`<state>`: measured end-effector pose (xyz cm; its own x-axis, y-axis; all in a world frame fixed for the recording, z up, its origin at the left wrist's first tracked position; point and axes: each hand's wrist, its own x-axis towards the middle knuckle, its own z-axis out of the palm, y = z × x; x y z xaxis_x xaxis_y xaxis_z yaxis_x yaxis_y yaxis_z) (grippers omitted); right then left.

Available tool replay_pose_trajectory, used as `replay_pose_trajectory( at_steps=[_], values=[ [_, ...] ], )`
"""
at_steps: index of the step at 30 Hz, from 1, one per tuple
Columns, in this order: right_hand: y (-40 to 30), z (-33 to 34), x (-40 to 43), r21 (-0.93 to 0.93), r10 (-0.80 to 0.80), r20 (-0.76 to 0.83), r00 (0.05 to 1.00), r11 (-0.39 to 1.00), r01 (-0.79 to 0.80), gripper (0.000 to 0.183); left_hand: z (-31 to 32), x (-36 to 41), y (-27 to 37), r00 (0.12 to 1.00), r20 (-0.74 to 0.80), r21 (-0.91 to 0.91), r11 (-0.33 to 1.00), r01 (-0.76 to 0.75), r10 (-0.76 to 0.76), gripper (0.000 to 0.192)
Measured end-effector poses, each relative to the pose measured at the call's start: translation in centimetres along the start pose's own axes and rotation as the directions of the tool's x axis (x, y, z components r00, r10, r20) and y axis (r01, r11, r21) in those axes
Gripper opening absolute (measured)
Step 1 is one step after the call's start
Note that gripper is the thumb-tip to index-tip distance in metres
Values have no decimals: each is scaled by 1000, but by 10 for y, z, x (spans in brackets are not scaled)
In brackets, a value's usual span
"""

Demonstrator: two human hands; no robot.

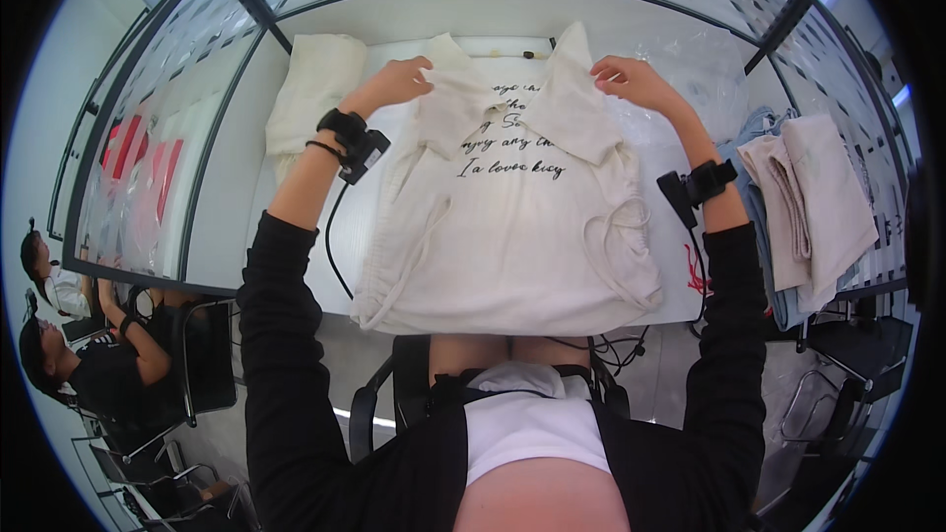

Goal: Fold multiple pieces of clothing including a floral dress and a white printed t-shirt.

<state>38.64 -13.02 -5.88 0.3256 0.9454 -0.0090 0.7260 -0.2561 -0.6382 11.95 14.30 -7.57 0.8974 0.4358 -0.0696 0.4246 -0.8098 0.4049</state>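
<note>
A cream cotton garment point(510, 236) with black script printing lies spread on the white table before me, its short sleeves or upper flaps folded inward over the writing. Drawstring cords hang in loops at both of its lower sides. My left hand point(399, 81) is at the garment's upper left edge, its fingertips close to the fabric. At the upper right edge, the fingertips of my right hand point(628, 81) meet the cloth; whether either hand pinches it is not clear. Each wrist bears a black strapped device with a cable.
Folded cream cloth point(314, 89) lies at the back left. On the right are stacked folded cream cloths point(820, 199) over blue denim point(761, 133), with clear plastic film point(687, 81) behind. Red threads point(693, 270) lie near the right front edge. Co-workers sit at the far left.
</note>
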Motion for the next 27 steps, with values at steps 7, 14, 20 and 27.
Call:
replay_pose_trajectory(
  at_steps=[7, 14, 20, 27],
  values=[
    [16, -11, 53, -139, 108, -45, 993, 984, -113, 36, -5, 45, -13, 974, 62, -102, 970, 222, -217, 57],
    [41, 11, 103, -126, 223, -176, 959, 961, -247, 71, 11, 98, -40, 955, -64, -334, 908, 254, -291, 36],
    [51, 3, 122, -52, 179, -76, 981, 982, -183, 23, 12, 120, -36, 967, 7, -536, 815, 220, -256, 18],
    [40, -19, 121, -383, -191, -437, 879, 924, 10, 27, -29, 103, -29, 954, -297, -357, 932, -62, -50, 18]
  ],
)
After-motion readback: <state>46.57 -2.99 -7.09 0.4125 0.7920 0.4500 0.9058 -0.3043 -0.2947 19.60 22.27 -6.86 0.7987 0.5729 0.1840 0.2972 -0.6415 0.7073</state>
